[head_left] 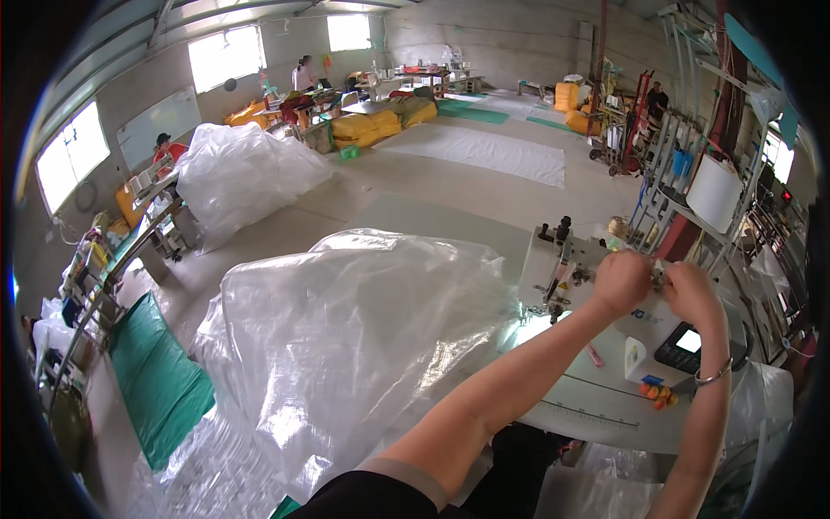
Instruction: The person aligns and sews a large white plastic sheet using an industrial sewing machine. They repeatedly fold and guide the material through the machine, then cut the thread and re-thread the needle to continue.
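Note:
Both arms reach over the white sewing machine [635, 324] at the right. My left hand [624, 278] is closed above the top of the machine's body. Close beside it, my right hand [689, 290] is closed too, a metal bangle round its wrist. Their fingertips meet at a small spot on top of the machine; what they pinch is too small and covered to make out. A large heap of clear plastic sheeting [346, 337] spreads left of the machine, up against the lit needle area.
A white thread cone [714, 195] stands on a rack behind the machine. Small orange objects [659, 396] lie at the machine's front. More plastic sheeting [246, 173] is heaped farther left, beyond a green sheet [160, 381]. Several people sit or stand at far tables.

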Demonstrator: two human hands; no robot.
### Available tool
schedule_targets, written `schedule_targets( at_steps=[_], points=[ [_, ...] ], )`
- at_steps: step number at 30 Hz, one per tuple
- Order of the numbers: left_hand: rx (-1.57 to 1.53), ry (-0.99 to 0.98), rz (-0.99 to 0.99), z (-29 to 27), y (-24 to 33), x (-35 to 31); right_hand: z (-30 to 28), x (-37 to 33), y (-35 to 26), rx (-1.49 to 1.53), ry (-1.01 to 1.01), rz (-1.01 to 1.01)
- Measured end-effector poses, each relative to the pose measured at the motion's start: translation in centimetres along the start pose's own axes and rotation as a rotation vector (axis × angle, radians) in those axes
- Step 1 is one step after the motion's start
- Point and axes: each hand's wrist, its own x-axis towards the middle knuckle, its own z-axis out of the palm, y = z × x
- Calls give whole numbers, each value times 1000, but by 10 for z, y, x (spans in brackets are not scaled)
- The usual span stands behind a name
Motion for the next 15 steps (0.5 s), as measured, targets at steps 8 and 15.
schedule_targets(
  at_steps=[8, 15],
  points=[
    [-43, -2, -1, 2, 7, 2, 14, 20, -1, -15, 175, 86],
    [-21, 39, 5, 2, 3, 0, 20, 8, 24, -55, 134, 62]
  ],
)
